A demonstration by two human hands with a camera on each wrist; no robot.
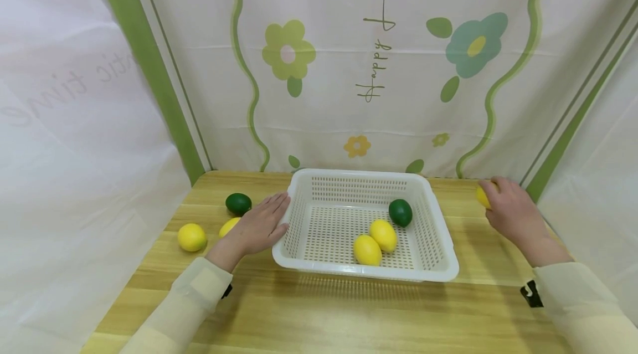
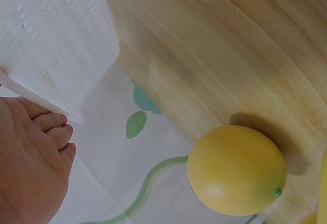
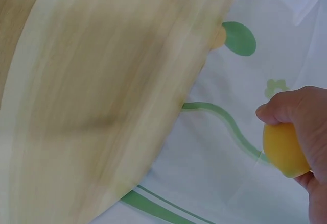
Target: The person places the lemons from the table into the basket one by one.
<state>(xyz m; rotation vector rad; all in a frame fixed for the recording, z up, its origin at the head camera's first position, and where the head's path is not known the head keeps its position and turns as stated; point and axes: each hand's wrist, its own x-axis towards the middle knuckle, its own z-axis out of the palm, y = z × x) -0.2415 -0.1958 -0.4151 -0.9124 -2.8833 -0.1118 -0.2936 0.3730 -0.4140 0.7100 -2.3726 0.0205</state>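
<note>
Wooden table [image 1: 349, 323], lemon [image 1: 482, 198] clamped inside right grip [image 1: 514, 214], left grip [image 1: 258, 225] straight-fingered against white basket [image 1: 366, 270]

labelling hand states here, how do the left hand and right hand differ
The left hand touches the white basket; the right hand is apart from it. The right hand grips a lemon; the left hand holds no fruit. Both extend from pale sleeves.

Showed "Happy Life" lettering [image 1: 377, 32] at 1 o'clock in the head view, running bottom to top on the rear curtain [image 1: 329, 104]. Showed "tic time", faint and mirrored, between 9 and 10 o'clock on the left-hand curtain [image 1: 80, 177].
</note>
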